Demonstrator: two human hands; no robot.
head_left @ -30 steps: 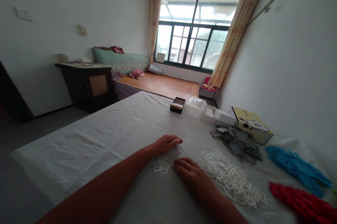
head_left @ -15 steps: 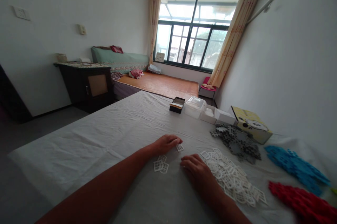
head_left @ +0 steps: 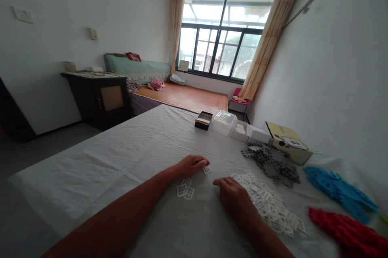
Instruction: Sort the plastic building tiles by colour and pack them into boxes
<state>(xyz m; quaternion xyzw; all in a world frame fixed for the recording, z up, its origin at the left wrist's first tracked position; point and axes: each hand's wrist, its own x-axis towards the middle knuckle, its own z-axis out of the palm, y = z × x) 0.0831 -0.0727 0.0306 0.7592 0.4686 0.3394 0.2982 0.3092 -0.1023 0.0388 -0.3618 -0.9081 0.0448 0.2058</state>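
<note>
My left hand (head_left: 194, 164) is closed, its thumb and fingers pinching a small white lattice piece (head_left: 206, 169) shaped like a window grid. Near my left wrist, several similar white lattice pieces (head_left: 185, 190) lie overlapping on the cloth. My right hand (head_left: 233, 193) rests palm down beside the left edge of a large heap of white lattice pieces (head_left: 269, 205). Its fingers are loosely bent and point left, with nothing seen in them; its thumb and palm side are hidden.
Grey interlocking pieces (head_left: 273, 163), blue pieces (head_left: 339, 191) and red pieces (head_left: 342, 225) lie to the right on the white cloth (head_left: 121, 161). Along the back stand a black box (head_left: 203, 121), a clear plastic container (head_left: 224, 122), white boxes (head_left: 259, 134) and a yellow box (head_left: 289, 140).
My right hand has shifted slightly right towards the heap, its fingers drawn closer together. My left hand stays in place with the white lattice piece.
</note>
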